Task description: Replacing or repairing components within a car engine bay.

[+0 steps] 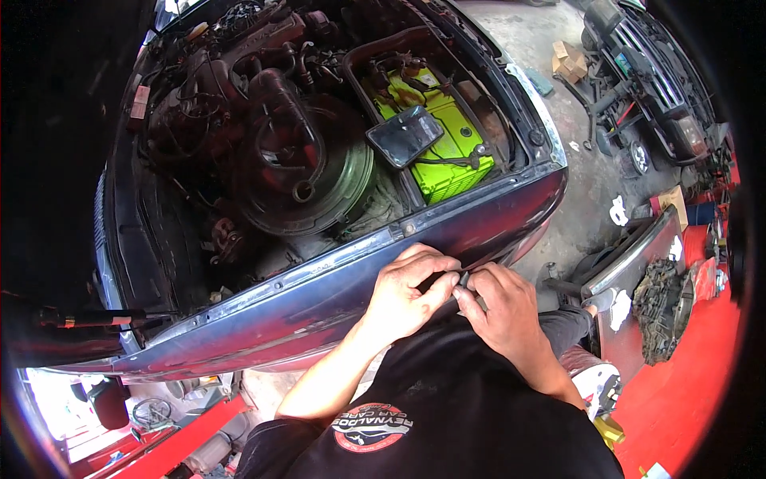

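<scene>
In front of my chest, beside the car's dark blue fender [359,279], my two hands meet. The thumb and fingers of my left hand [407,294] are pinched together at a small dark piece [463,279]. Closed on the same piece from the other side is my right hand [504,307]. The fingers cover most of it, so its kind cannot be made out. Beyond the fender lies the engine bay, where a bright green car battery [456,148] sits in its tray. A phone with a dark screen [405,136] rests on top of the battery.
A large round air filter housing [351,188] stands left of the battery. On the floor to the right are a cardboard box [569,62], a removed front grille [650,80] and a greasy metal part [664,307]. Red flooring [706,383] runs along the lower right.
</scene>
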Available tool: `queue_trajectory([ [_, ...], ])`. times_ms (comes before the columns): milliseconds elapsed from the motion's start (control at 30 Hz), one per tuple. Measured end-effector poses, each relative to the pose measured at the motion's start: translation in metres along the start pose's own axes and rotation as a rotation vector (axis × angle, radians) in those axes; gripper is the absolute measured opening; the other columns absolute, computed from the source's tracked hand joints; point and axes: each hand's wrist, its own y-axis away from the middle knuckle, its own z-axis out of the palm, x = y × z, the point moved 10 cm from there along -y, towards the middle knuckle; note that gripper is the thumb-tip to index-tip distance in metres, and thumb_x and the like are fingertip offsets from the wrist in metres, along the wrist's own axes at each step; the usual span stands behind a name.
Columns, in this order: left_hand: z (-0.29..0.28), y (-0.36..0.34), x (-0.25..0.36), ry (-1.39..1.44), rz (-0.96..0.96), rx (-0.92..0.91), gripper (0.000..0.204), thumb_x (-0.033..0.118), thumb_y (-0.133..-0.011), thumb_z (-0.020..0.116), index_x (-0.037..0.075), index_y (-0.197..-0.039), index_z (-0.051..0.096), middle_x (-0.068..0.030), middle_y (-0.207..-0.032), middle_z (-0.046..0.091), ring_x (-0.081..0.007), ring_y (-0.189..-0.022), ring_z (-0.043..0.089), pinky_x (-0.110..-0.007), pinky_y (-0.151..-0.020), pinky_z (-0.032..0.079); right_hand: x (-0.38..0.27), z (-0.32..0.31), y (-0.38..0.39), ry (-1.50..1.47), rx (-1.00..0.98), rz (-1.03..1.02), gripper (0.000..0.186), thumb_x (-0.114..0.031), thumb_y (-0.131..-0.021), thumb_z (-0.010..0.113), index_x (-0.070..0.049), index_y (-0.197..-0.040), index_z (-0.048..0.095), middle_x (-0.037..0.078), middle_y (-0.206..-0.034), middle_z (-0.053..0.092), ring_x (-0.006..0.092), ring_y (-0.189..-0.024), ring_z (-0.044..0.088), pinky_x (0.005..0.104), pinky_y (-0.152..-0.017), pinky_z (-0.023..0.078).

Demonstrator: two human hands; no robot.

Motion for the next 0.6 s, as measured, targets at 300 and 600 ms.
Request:
queue_trajectory([
  [300,0.008,0.02,-0.046,0.458,-0.354,-0.032,0.029,0.002,-0.099,0.068,-0.004,-0.127,0.069,-0.0141,-0.115,0.076,-0.0183,-0.105,0.07,-0.034,-0.091,0.056,-0.002,0.011,-0.002,0.065,-0.067,-0.005,0.021,-0.026,-0.09,0.077,-0.009,-0.09,0.066,0.007,-0.088,0.065,0.0293,-0.08,0.068,0.0419,-0.072,0.055],
  [600,0.015,0.016,-0.034,0.227,-0.362,-0.101,0.073,0.006,-0.085,0.089,-0.002,-0.148,0.052,-0.0122,-0.121,0.072,-0.0158,-0.11,0.068,-0.03,-0.096,0.053,-0.009,0.003,-0.006,0.242,-0.026,-0.08,0.021,-0.021,-0.08,0.081,-0.009,-0.086,0.066,0.006,-0.088,0.068,0.0273,-0.083,0.068,0.041,-0.073,0.053],
])
